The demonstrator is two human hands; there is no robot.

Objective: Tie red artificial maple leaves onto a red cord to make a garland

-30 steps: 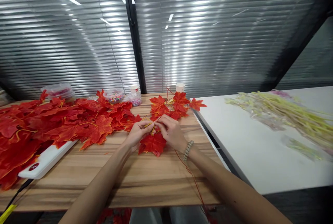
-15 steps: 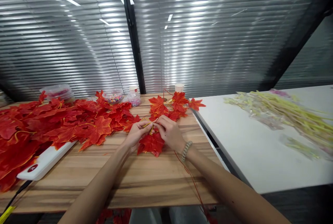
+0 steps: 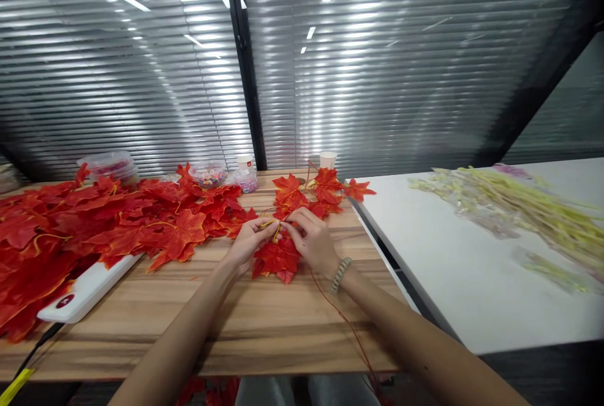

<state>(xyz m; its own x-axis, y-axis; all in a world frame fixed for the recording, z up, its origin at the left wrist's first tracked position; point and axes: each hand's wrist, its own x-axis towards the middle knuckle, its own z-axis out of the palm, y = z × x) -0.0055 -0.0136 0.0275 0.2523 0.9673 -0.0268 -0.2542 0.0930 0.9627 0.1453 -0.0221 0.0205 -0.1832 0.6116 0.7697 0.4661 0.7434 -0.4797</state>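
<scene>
Step in hand, as judged: tying or threading the stem of a leaf (image 3: 277,256) onto the red cord (image 3: 340,318). Left hand (image 3: 249,241) and right hand (image 3: 310,239) meet fingertip to fingertip over the yellow stem (image 3: 274,227). Both grips are pinched on the stem; whether the cord is also in the pinch is too small to tell.

The leaf lies flat on the tabletop (image 3: 264,324), about midway between near and far edges, closer to the right edge than the left, directly under the hands.

The cord trails from the right wrist back over the near edge. A string of leaves (image 3: 321,189) already on the cord sits just beyond the hands, toward the far right corner.

Next move, as judged: fine fingertip work, a small pull to cinch, with the leaf kept from twisting.

Room:
- Near half of tabletop is bare wood, free for forearms.
- Left: leaf pile (image 3: 94,223) runs to the left edge, covering part of a white board (image 3: 85,289).
- Far edge: bead tubs (image 3: 211,174) and cup (image 3: 327,158), well apart from the hands.
- Right: a gap, then a white table (image 3: 462,280) with yellow sprigs (image 3: 519,204).
</scene>
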